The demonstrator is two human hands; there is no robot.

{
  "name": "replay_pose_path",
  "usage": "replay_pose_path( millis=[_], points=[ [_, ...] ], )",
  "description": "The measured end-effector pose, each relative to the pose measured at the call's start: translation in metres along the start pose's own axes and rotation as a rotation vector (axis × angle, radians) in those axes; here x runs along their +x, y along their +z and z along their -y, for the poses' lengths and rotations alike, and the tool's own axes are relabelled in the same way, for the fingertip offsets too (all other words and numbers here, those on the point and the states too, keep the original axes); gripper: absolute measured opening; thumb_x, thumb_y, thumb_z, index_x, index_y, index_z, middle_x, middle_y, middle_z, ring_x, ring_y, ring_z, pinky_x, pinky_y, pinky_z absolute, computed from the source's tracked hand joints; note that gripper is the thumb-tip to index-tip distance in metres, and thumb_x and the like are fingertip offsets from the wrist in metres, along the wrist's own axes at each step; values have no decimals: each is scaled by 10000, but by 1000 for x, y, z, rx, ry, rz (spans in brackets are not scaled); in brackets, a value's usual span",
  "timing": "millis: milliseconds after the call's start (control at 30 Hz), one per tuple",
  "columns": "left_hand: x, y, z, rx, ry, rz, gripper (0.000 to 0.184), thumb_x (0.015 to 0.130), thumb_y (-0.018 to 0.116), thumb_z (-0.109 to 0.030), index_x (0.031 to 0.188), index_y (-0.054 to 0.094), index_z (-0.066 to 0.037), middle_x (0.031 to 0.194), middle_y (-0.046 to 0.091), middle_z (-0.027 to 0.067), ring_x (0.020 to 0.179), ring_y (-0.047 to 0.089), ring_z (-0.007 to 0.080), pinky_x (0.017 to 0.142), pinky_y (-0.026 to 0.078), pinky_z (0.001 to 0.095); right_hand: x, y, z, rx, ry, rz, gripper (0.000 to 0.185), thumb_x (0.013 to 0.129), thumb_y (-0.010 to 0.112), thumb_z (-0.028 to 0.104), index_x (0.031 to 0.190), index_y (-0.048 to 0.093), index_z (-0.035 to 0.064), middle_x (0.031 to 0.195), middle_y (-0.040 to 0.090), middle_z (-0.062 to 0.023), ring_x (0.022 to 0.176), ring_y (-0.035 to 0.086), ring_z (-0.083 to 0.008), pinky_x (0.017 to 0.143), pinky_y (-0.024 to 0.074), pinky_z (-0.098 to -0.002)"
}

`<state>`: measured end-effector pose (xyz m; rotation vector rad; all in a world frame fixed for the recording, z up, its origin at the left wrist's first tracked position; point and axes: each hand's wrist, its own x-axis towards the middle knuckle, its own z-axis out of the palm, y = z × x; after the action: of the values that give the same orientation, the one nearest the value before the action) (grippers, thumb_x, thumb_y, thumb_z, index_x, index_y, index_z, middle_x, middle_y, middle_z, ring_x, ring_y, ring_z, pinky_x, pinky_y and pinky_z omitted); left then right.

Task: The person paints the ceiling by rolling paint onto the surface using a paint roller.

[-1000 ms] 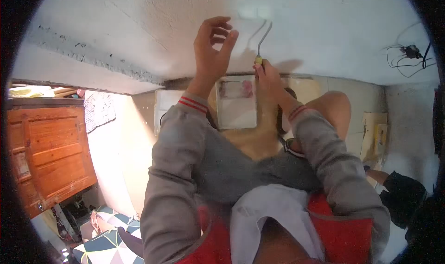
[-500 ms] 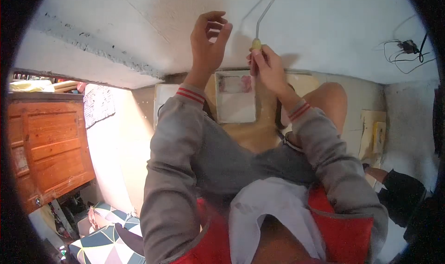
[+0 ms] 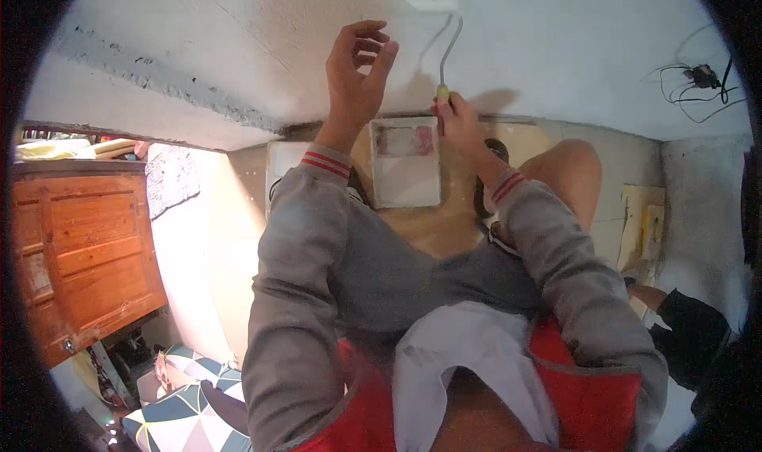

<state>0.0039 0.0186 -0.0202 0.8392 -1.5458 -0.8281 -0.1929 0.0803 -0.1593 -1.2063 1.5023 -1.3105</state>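
My right hand (image 3: 460, 125) is wrapped round the yellow-green handle of a paint roller (image 3: 444, 92). Its bent metal rod rises to a white roller head (image 3: 432, 0) against the pale wall (image 3: 540, 47). To the left, my left hand (image 3: 357, 71) is raised before the wall with fingers curled but apart, holding nothing. Below and between the hands, a white rectangular tray (image 3: 406, 184) with reddish stains at its far end rests on the floor.
Black cables with a plug (image 3: 702, 76) hang on the wall at right. A wooden cabinet (image 3: 99, 250) stands at left, above a patterned cloth (image 3: 186, 416). Another white container (image 3: 284, 160) is left of the tray. Part of a person in dark clothing (image 3: 690, 333) shows at lower right.
The roller went up the wall out of view, then came back down, with my right hand lowering along with it. My left hand rose slightly at first and has since stayed nearly still.
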Motion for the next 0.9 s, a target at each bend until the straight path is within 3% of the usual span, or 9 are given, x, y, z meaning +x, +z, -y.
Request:
replay_pose_path(
  millis=[67,100,167,300,400,467,567,700,900],
  points=[
    [0,0,0,9,-4,-2,285,989,702,-95,1255,610,-50,1063,673,50,911,653,120,779,560,268,-2,-13,-1,-428,286,225,398,1078,519,422,1164,635,51,948,710,-128,883,709,-227,796,535,-375],
    [0,0,0,2,0,-1,288,989,703,-99,1256,608,-48,1059,673,49,910,654,119,779,560,268,-4,-15,-8,-428,285,225,398,1078,519,422,1164,635,51,948,710,-128,883,709,-227,796,535,-375],
    [1,0,2,-5,6,-2,291,989,704,-103,1257,607,-47,1056,674,48,909,655,118,779,559,267,-6,-15,-30,-562,252,138,423,1044,525,496,1148,651,105,953,720,-176,933,720,-324,829,530,-459],
    [2,2,5,-6,-1,3,292,993,698,-108,1261,604,-44,1055,674,51,909,655,120,777,557,267,-8,-16,-32,-499,234,93,436,1036,520,519,1146,657,120,965,728,-197,974,707,-392,853,515,-527],
    [3,3,4,-15,1,3,293,995,695,-108,1265,602,-41,1059,675,56,915,655,120,779,557,270,3,-15,-13,-608,133,125,420,1058,522,459,1155,659,74,948,734,-173,937,718,-343,823,528,-479],
    [4,3,3,-12,-3,2,295,996,694,-108,1267,601,-39,1061,676,59,919,655,120,781,558,272,19,-9,-9,-309,-104,9,388,1077,537,368,1178,644,9,904,730,-124,813,702,-233,734,536,-386],
    [4,5,3,-14,-8,4,295,997,692,-107,1268,600,-33,1062,679,63,925,655,119,785,559,276,24,-8,64,-220,-176,0,347,1074,547,305,1085,633,-31,871,736,-187,775,728,-299,715,548,-405],
    [5,8,1,-3,-2,1,286,999,692,-106,1261,606,-34,1060,682,62,936,655,120,786,557,274,25,-4,125,-120,-228,2,338,1076,552,291,1085,636,-37,855,736,-162,752,729,-241,710,555,-366],
    [2,9,3,-20,-1,2,274,997,697,-109,1251,617,-41,1065,682,55,937,649,112,775,550,262,24,6,119,-24,-236,-10,338,1088,529,282,1085,639,-38,826,726,-128,746,724,-193,703,560,-336]
  ],
)
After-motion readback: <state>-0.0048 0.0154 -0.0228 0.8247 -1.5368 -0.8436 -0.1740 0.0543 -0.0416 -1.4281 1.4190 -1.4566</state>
